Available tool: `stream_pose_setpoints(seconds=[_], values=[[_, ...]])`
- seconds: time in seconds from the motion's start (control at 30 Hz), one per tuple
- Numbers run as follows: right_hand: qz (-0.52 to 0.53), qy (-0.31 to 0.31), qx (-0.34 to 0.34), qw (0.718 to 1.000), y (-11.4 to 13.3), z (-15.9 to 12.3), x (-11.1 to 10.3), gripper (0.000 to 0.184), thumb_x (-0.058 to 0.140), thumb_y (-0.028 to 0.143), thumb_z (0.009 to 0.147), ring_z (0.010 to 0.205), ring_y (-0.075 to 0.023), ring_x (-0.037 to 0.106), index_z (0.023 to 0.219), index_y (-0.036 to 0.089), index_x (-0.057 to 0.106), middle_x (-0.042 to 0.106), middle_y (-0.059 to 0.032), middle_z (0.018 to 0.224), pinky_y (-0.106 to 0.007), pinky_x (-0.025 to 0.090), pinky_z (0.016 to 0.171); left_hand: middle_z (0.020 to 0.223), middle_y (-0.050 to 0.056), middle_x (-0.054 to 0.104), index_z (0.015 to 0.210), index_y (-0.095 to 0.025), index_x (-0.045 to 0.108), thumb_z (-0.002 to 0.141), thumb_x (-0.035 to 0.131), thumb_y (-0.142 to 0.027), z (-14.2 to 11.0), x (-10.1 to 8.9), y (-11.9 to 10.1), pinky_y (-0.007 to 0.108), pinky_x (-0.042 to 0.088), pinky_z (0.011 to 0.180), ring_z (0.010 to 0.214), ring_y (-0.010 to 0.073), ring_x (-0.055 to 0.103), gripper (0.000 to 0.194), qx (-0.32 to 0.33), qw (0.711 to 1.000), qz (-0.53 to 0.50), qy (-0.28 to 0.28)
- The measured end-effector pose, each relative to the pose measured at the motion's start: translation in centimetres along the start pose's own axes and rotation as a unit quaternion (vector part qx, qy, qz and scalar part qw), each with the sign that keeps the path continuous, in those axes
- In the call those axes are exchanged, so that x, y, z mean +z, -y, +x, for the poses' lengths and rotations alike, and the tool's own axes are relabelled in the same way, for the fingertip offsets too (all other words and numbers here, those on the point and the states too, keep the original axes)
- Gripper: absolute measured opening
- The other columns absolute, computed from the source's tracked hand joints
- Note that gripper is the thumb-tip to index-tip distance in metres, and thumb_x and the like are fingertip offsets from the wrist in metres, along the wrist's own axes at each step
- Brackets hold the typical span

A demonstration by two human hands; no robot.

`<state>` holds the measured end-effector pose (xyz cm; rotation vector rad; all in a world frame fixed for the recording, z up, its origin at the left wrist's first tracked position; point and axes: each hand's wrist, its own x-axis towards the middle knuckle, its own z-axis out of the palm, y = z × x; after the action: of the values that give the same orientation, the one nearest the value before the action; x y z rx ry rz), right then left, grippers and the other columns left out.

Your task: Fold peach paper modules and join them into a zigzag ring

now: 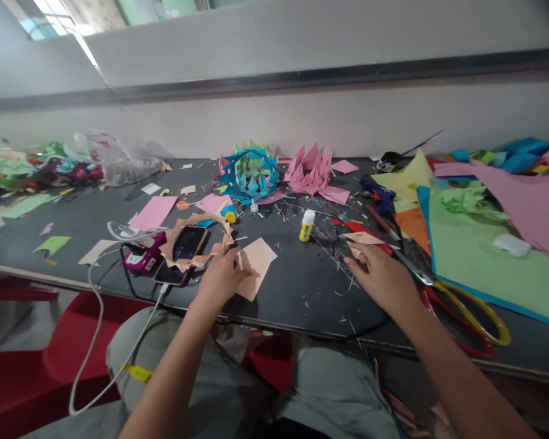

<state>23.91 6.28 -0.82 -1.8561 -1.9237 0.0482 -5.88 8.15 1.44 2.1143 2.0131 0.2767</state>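
My left hand [222,277] has its thumb over a peach paper piece [258,259], its fingers at the paper's left edge. Just beyond those fingers, a pointed peach paper ring [169,244] lies over a phone [190,244]. My right hand [377,271] is at the right, thumb and fingers apart. A small folded peach paper [363,237] shows beside its fingertips, partly covered by them; whether they touch it is unclear. Between the hands, farther back, stands a glue stick [307,225] with a white top. Large scissors [439,286] lie by my right wrist.
Blue [251,174] and pink [308,171] pointed paper rings stand near the wall. A magenta power adapter [144,256] and white cable [101,305] are at left. Coloured sheets [485,244] and a white case [511,245] lie at right. A plastic bag [119,161] sits back left.
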Motion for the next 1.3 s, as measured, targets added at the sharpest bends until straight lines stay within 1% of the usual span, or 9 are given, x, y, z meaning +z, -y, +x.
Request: stream_pose_setpoints(seconds=[0.2, 0.43, 0.57, 0.67, 0.73, 0.83, 1.03, 1.17, 1.3], values=[[0.095, 0.019, -0.032, 0.995, 2.3, -1.2, 1.5, 0.02, 0.047, 0.032, 0.08, 0.061, -0.0148, 0.054, 0.09, 0.021, 0.061, 0.057, -0.0003, 0.067, -0.026, 0.04, 0.055, 0.109, 0.009, 0.06, 0.107, -0.018, 0.057, 0.069, 0.064, -0.032, 1.4, 0.0, -0.7, 0.034, 0.042, 0.085, 0.103, 0.027, 0.054, 0.041, 0.011, 1.0, 0.023, 0.001], [0.273, 0.033, -0.051, 0.96, 3.9, -0.4, 0.5, 0.017, 0.052, 0.032, 0.079, 0.067, -0.0134, 0.054, 0.088, 0.02, 0.061, 0.059, -0.0024, 0.076, -0.025, 0.043, 0.059, 0.101, 0.006, 0.064, 0.103, -0.017, 0.059, 0.073, 0.057, -0.019, 1.2, 0.0, -1.0, 0.03, 0.044, 0.08, 0.093, 0.0211, 0.058, 0.03, 0.043, 0.983, -0.154, -0.089], [0.448, 0.149, 0.008, 0.882, 5.0, 0.5, 0.3, 0.05, 0.062, 0.038, 0.069, 0.082, -0.0169, 0.058, 0.113, 0.02, 0.048, 0.061, -0.0076, 0.099, -0.027, 0.047, 0.064, 0.095, 0.004, 0.065, 0.106, -0.015, 0.057, 0.069, 0.062, -0.023, -0.2, 0.6, -3.4, 0.026, 0.047, 0.071, 0.082, 0.0173, 0.06, 0.037, 0.095, 0.925, -0.356, 0.094], [0.525, 0.251, 0.057, 0.811, 5.3, 0.7, 0.5, 0.054, 0.061, 0.037, 0.069, 0.074, -0.0157, 0.06, 0.117, 0.017, 0.045, 0.064, -0.0057, 0.088, -0.028, 0.048, 0.064, 0.105, 0.007, 0.06, 0.114, -0.016, 0.052, 0.062, 0.068, -0.02, -1.1, 1.6, -4.8, 0.026, 0.046, 0.073, 0.084, 0.0158, 0.058, 0.054, 0.116, 0.892, -0.414, 0.138], [0.506, 0.27, 0.065, 0.816, 4.9, 0.5, 0.7, 0.05, 0.06, 0.035, 0.07, 0.066, -0.0137, 0.059, 0.115, 0.016, 0.049, 0.063, -0.0022, 0.076, -0.027, 0.048, 0.06, 0.101, 0.007, 0.059, 0.118, -0.016, 0.047, 0.063, 0.067, -0.024, -1.2, 2.2, -5.0, 0.025, 0.046, 0.065, 0.074, 0.0129, 0.057, 0.059, 0.092, 0.882, -0.435, 0.155], [0.456, 0.263, 0.041, 0.849, 4.0, 0.1, 1.2, 0.047, 0.058, 0.032, 0.071, 0.06, -0.0124, 0.056, 0.114, 0.015, 0.052, 0.06, 0.0008, 0.069, -0.025, 0.046, 0.056, 0.079, 0.002, 0.059, 0.109, -0.014, 0.053, 0.069, 0.062, -0.026, -1.0, 2.9, -4.8, 0.022, 0.043, 0.057, 0.063, 0.0104, 0.054, 0.043, 0.07, 0.889, -0.426, 0.152], [0.268, 0.226, -0.052, 0.935, 2.7, -0.3, 1.9, 0.034, 0.055, 0.023, 0.073, 0.061, -0.0132, 0.056, 0.107, 0.021, 0.059, 0.064, -0.0005, 0.076, -0.027, 0.046, 0.061, 0.069, -0.001, 0.06, 0.077, -0.017, 0.062, 0.074, 0.057, -0.02, -0.7, 3.4, -4.8, 0.023, 0.04, 0.06, 0.066, 0.0131, 0.053, 0.007, 0.173, 0.957, -0.212, 0.101], [0.243, 0.198, -0.174, 0.933, 2.1, -0.5, 2.1, 0.021, 0.048, 0.017, 0.078, 0.077, -0.0145, 0.06, 0.09, 0.021, 0.064, 0.065, -0.003, 0.087, -0.028, 0.048, 0.071, 0.083, 0.001, 0.064, 0.083, -0.018, 0.062, 0.079, 0.053, -0.017, -0.5, 3.5, -4.2, 0.024, 0.043, 0.072, 0.08, 0.0131, 0.056, 0.01, 0.289, 0.938, -0.178, 0.074], [0.223, 0.175, -0.29, 0.914, 1.0, -0.9, 2.1, 0.029, 0.041, 0.01, 0.079, 0.085, -0.015, 0.06, 0.091, 0.021, 0.064, 0.065, -0.0046, 0.091, -0.03, 0.049, 0.076, 0.093, 0.001, 0.065, 0.089, -0.019, 0.063, 0.083, 0.046, -0.015, -0.5, 3.4, -3.2, 0.023, 0.044, 0.077, 0.087, 0.0119, 0.058, 0.018, 0.388, 0.909, -0.142, 0.059]])
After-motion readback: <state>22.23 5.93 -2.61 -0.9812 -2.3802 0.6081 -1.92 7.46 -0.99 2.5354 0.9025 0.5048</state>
